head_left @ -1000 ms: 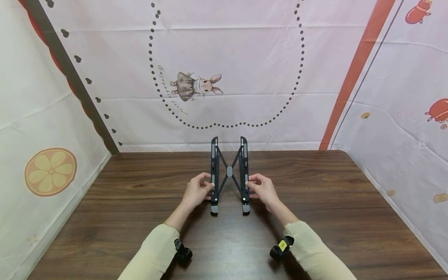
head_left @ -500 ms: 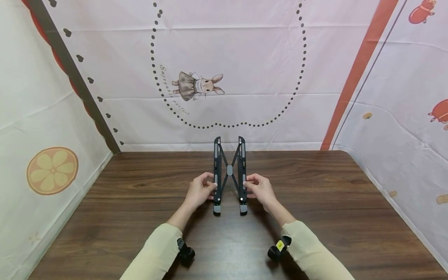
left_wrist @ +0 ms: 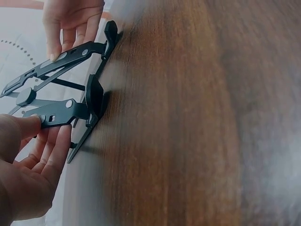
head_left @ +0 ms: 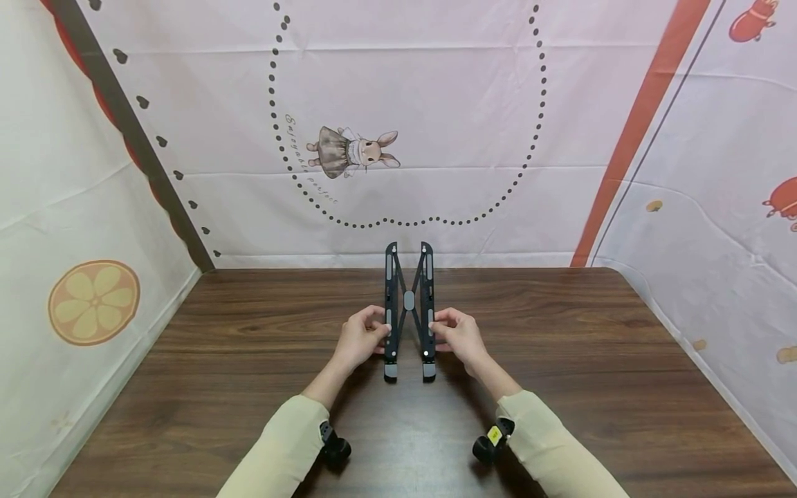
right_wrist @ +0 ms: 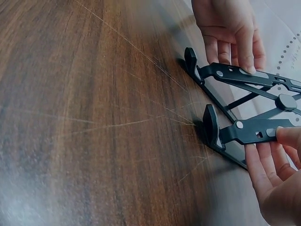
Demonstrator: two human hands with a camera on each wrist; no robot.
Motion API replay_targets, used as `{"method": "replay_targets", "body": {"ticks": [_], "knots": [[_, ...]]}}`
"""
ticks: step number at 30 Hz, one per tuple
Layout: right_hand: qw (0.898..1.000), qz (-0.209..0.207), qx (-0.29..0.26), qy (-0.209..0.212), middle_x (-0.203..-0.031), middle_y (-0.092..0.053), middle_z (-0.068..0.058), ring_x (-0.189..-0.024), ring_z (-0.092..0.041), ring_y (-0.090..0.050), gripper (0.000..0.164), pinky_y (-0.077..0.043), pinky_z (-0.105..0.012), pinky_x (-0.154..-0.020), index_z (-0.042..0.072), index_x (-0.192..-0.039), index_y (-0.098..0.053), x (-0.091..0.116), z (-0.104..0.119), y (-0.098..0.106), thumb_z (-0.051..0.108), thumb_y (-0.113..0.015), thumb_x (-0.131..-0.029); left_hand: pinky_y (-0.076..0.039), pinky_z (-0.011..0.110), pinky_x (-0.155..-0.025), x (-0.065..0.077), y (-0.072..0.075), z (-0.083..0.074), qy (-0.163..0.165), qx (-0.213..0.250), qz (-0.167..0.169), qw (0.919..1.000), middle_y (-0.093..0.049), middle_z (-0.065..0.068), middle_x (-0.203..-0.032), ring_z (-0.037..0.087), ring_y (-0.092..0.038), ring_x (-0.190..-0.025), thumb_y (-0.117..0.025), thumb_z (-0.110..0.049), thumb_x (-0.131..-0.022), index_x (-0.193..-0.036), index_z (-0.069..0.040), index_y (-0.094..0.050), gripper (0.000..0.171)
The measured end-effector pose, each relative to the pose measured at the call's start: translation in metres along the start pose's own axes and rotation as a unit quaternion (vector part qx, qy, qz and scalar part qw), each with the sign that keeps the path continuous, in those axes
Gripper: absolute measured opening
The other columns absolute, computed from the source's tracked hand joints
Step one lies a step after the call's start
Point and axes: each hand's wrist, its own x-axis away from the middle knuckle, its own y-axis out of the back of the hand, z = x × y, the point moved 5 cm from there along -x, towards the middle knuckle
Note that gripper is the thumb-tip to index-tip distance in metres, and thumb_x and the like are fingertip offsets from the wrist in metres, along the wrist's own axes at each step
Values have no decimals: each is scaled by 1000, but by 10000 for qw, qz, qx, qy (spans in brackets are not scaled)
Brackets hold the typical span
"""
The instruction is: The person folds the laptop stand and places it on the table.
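Observation:
A black folding laptop stand (head_left: pixel 409 301) stands on the wooden table, its two long side rails joined by crossed bars with a grey hub. My left hand (head_left: pixel 360 339) pinches the left rail (head_left: pixel 391 304), thumb on the grey pad on top and fingers below. On the other side my right hand (head_left: pixel 461 339) pinches the right rail (head_left: pixel 427 297) the same way. In the left wrist view the upturned front lips (left_wrist: pixel 95 96) show at the near ends of the rails, with the lower base bars on the table. The rails stand close together, nearly parallel.
The brown wooden table (head_left: pixel 249 387) spreads around the stand. Behind it hangs a white printed cloth (head_left: pixel 467 124), with more cloth along both sides. A small black camera sits on each wrist, the left camera (head_left: pixel 336 449) and the right camera (head_left: pixel 488 446).
Both hands have moved inward, bringing the two rails of the laptop stand closer together. The crossed bars have narrowed, and the grip on each rail is kept.

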Motion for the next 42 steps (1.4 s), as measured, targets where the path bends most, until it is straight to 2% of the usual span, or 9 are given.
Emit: {"method": "replay_targets", "body": {"ticks": [10, 18, 26, 35, 42], "knots": [[10000, 33, -49, -27, -86, -60, -6, -72, -16, -61, 17, -55, -39, -69, 3, -101, -63, 0, 1, -6, 9, -63, -86, -54, 30, -53, -2, -7, 0, -16, 28, 25, 10000, -65, 9, -78, 15, -62, -60, -60, -6, -87, -108, -11, -60, 21], [10000, 50, -75, 35, -86, -61, -7, -71, -16, -62, 13, -55, -39, -69, 4, -99, -63, 0, 1, -8, 7, -62, -86, -54, 30, -52, -1, -14, -4, -85, 108, 109, 9998, -65, 11, -79, 15, -62, -60, -60, -5, -87, -113, -4, -57, 26], [9997, 117, -191, 60, -89, -62, -7, -73, -16, -64, 14, -55, -38, -68, 3, -100, -63, 0, 0, -10, 7, -61, -86, -54, 31, -53, -2, -24, -7, -102, 167, 169, 9997, -65, 10, -77, 15, -63, -59, -60, -5, -87, -110, -8, -59, 23], [9994, 209, -250, 118, -94, -62, -13, -75, -19, -65, 22, -54, -44, -73, -3, -107, -60, 3, 4, -11, 8, -60, -88, -54, 32, -53, -3, -30, -9, -176, 292, 217, 9992, -65, 11, -76, 16, -63, -58, -60, -4, -86, -108, -7, -59, 22], [9998, 107, -149, 92, -89, -62, -9, -71, -17, -64, 16, -54, -41, -71, 1, -102, -62, 4, 4, -10, 7, -60, -88, -54, 32, -53, -2, -33, -11, -168, 206, 183, 9995, -65, 10, -75, 16, -63, -58, -60, -4, -86, -106, -9, -60, 21]]}}
